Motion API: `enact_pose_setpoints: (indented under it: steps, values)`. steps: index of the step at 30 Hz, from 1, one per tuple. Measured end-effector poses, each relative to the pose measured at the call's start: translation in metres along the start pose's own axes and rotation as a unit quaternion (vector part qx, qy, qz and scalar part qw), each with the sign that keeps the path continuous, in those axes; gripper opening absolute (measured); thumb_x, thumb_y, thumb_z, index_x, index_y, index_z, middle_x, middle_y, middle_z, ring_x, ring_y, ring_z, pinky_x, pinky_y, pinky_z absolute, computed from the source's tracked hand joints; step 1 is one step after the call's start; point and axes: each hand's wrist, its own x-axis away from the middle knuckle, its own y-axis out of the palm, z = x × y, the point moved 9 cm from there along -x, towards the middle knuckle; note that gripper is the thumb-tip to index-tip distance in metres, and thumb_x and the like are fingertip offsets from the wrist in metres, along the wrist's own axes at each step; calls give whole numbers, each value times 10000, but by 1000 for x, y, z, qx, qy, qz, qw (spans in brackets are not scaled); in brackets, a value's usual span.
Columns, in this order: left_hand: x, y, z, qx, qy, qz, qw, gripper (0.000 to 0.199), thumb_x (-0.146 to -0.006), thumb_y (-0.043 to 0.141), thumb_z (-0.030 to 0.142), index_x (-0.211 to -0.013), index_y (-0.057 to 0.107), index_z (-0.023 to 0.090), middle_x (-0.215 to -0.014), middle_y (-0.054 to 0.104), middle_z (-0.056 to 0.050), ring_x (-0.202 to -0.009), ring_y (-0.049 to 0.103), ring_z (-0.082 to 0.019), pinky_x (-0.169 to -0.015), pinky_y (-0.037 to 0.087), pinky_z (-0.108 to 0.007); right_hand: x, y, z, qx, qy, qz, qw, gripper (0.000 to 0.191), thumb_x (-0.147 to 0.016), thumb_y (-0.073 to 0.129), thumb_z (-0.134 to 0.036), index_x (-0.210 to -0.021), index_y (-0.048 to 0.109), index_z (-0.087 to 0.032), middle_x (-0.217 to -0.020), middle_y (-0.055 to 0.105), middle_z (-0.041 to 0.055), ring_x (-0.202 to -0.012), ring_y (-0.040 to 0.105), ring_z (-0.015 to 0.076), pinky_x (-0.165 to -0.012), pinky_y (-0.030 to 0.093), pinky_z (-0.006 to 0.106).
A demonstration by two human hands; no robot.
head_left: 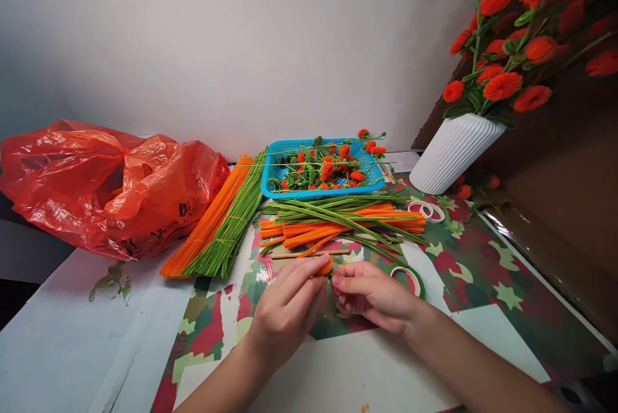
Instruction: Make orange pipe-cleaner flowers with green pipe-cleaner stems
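Observation:
My left hand [290, 307] is closed around a small orange pipe-cleaner flower [327, 266], which shows between its fingertips. A bit of dark green is visible at the underside of the flower. Close beside it on the right, my right hand [374, 294] is closed in a pinch with its fingertips at that green part. What lies between those fingertips is too small to make out. Just beyond both hands are loose orange pipe cleaners [313, 233] and green pipe cleaners [333, 210], with a thin wooden stick [309, 254] in front. A roll of green tape [419, 281] lies by my right wrist.
Behind the loose pile stands a blue basket [321, 195] of finished flowers. To the left are orange bundles [207, 223], green bundles [232, 223] and a red plastic bag [120, 194]. White tape rolls [437, 213] and a white vase [454, 152] of red-orange flowers [502, 86] are right.

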Motion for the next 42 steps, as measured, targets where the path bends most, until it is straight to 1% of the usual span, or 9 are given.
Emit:
enact_pose_setpoints:
  steps: [4,7,11,13,16,24,31,38,42]
  values:
    - [0,-3,3,21,33,8,999,227,-800,567,2,-935,629,173,-1061,718,-134,-1007,666,-242,-826,572,-366,1,7,10,-85,52,-32,994,364,-575,851,-354,-674,572,-142,-632,535,-34,-570,475,62,-589,404,205]
    - [-1,-4,-33,102,-170,21,980,97,-806,612,100,-756,640,178,-981,728,-109,-903,688,-221,-747,586,-336,4,0,-13,25,-70,10,997,337,-688,769,-441,-747,627,-141,-691,579,-3,-609,500,84,-600,398,220]
    - [27,27,-74,333,-485,-12,808,205,-770,683,329,-666,633,159,-871,703,-75,-744,676,-180,-607,582,-281,23,-5,-55,201,-265,111,937,307,-856,572,-451,-778,633,-161,-745,580,14,-682,510,124,-601,396,234]
    - [37,39,-76,402,-551,-11,731,240,-710,739,370,-678,633,158,-778,666,-30,-699,644,-147,-610,574,-258,29,-3,-63,275,-295,148,903,246,-857,570,-374,-724,593,-169,-721,562,6,-664,501,125,-564,388,225]
    - [43,44,-74,440,-576,14,689,264,-656,793,351,-724,614,171,-728,618,14,-693,612,-117,-612,559,-220,28,7,-60,351,-286,139,881,205,-840,578,-293,-678,543,-173,-659,528,-17,-585,460,103,-504,358,210]
    - [31,37,-64,421,-480,26,770,164,-731,737,319,-811,683,186,-916,681,-48,-853,652,-173,-676,568,-240,35,14,-64,408,-342,174,828,219,-848,552,-223,-640,494,-184,-639,519,-15,-596,476,112,-504,367,206]
    - [24,32,-58,402,-426,14,810,122,-816,656,254,-913,726,232,-996,673,-50,-937,638,-179,-712,563,-229,52,23,-72,415,-467,170,762,72,-849,562,-136,-839,600,-196,-780,596,14,-748,542,144,-679,441,245]
    - [13,26,-49,354,-358,4,864,190,-830,612,152,-961,709,248,-963,638,-38,-953,603,-151,-831,525,-230,44,16,-68,406,-408,199,793,113,-805,599,-142,-726,541,-197,-714,556,-4,-684,510,142,-621,409,242]
    - [13,22,-46,314,-337,1,888,191,-858,583,155,-989,678,256,-981,598,-46,-954,581,-158,-757,537,-225,36,21,-61,444,-347,139,814,156,-860,521,-164,-713,481,-196,-724,536,-10,-656,477,131,-594,362,243]
